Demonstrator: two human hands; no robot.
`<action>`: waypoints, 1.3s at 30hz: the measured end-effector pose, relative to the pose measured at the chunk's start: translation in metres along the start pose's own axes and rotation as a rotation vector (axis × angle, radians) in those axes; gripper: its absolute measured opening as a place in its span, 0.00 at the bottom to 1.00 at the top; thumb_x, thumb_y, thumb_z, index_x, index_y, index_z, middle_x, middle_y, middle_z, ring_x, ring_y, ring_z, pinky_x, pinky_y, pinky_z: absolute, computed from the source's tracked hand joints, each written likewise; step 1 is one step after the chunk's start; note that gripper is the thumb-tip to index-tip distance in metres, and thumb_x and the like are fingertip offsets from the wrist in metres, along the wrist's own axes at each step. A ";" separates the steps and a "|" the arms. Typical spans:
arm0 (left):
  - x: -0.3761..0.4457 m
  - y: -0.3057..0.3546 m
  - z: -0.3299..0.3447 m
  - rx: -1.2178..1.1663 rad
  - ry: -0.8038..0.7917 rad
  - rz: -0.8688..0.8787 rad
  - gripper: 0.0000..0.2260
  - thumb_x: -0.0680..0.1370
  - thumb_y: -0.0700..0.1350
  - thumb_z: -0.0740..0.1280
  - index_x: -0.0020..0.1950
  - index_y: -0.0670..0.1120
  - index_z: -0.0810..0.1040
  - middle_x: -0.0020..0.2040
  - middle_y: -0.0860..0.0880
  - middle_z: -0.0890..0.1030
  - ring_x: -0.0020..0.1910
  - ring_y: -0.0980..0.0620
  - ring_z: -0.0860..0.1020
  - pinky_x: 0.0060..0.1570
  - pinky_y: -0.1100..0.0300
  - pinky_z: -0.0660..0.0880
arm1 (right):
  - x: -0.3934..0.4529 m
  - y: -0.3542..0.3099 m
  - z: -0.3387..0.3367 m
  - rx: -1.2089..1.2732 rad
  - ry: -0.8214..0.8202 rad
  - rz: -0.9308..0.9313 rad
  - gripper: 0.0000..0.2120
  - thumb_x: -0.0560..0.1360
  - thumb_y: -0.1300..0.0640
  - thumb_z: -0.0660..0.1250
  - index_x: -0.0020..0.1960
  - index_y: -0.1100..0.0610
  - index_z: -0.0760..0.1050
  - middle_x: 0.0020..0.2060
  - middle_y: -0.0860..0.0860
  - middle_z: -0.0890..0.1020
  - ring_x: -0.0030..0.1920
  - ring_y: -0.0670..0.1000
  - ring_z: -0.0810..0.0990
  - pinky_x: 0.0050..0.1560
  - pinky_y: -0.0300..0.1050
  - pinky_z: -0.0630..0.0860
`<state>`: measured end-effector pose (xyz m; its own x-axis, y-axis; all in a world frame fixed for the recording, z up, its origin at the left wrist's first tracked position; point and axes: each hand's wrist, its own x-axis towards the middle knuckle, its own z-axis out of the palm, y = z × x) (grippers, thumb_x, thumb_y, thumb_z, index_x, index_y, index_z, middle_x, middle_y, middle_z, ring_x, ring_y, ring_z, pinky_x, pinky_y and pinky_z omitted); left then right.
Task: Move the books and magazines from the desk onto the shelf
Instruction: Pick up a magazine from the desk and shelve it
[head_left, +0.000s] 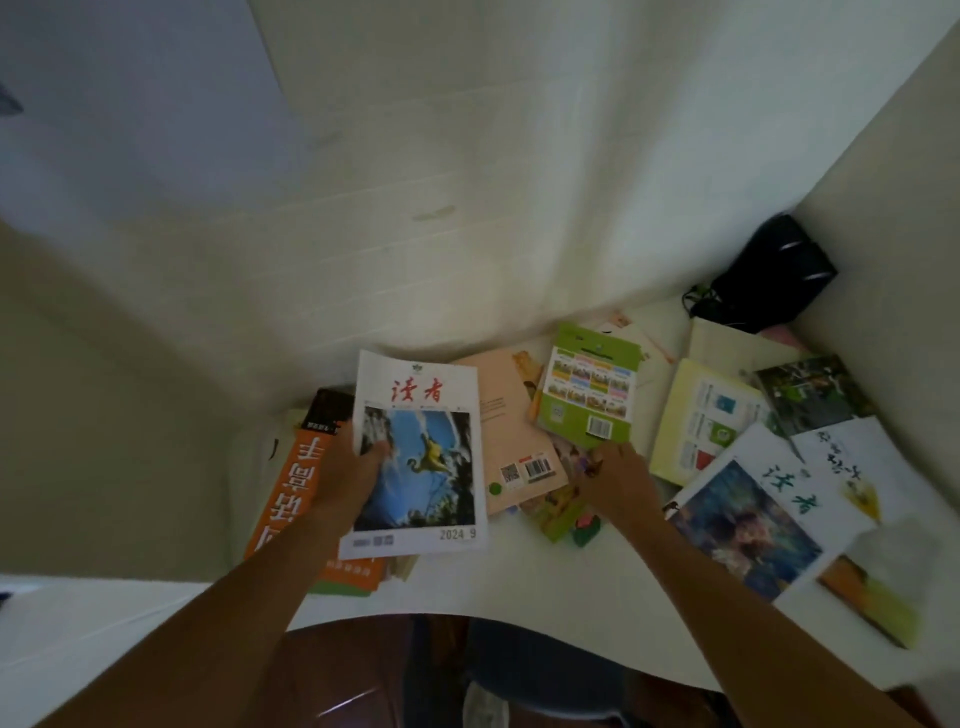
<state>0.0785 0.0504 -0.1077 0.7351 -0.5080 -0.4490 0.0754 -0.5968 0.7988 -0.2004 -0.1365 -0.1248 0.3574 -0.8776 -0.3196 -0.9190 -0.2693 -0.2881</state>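
Two bare arms reach forward over a white desk (519, 582) that sits in a corner of pale walls.

The left hand (349, 467) holds a magazine (418, 457) by its left edge. The thumb lies on top of the cover and the other fingers are hidden under it, so the hand pinches the magazine. The cover is white with red letters at the top, a blue picture with a yellow shape in it, and "2024 9" at the bottom. The magazine is tilted a little and lies over an orange book (296, 499) with big white letters. The left arm comes up from the bottom left, nearly straight.

The right hand (618, 478) reaches to the middle of the desk. Its back faces up and its fingers point away from the person. The fingertips are at the bottom edge of a green book (589, 384) with a barcode. I cannot tell if the fingers hold it or only touch it. The right arm comes in from the bottom right.

Between the hands lies a peach book (511, 431), just beside the magazine. Right of the green book are a pale yellow booklet (701, 415) and another white magazine (748, 514) with green letters. A black bag (774, 275) sits in the far right corner.
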 end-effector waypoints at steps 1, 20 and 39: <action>0.005 -0.007 -0.002 -0.012 0.014 -0.019 0.18 0.79 0.43 0.70 0.69 0.48 0.72 0.62 0.41 0.80 0.61 0.38 0.78 0.60 0.41 0.76 | -0.001 0.001 0.002 0.009 -0.002 0.002 0.18 0.78 0.45 0.65 0.57 0.60 0.72 0.54 0.57 0.76 0.56 0.60 0.77 0.52 0.52 0.76; -0.008 0.012 -0.006 -0.225 0.048 0.029 0.11 0.76 0.35 0.67 0.55 0.48 0.78 0.48 0.48 0.83 0.47 0.47 0.81 0.46 0.53 0.78 | -0.017 -0.032 -0.005 0.251 -0.266 -0.066 0.16 0.78 0.52 0.65 0.64 0.54 0.71 0.53 0.52 0.79 0.52 0.53 0.79 0.49 0.46 0.77; -0.005 0.018 0.002 -0.275 -0.036 -0.016 0.09 0.77 0.40 0.68 0.58 0.44 0.78 0.50 0.43 0.83 0.49 0.40 0.82 0.45 0.49 0.79 | 0.011 0.016 -0.027 0.796 0.028 0.343 0.23 0.76 0.42 0.64 0.63 0.57 0.75 0.54 0.57 0.80 0.54 0.59 0.80 0.56 0.57 0.80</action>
<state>0.0744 0.0410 -0.0922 0.7086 -0.5245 -0.4719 0.2705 -0.4158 0.8683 -0.2156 -0.1609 -0.1085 0.0680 -0.8716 -0.4854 -0.5814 0.3608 -0.7293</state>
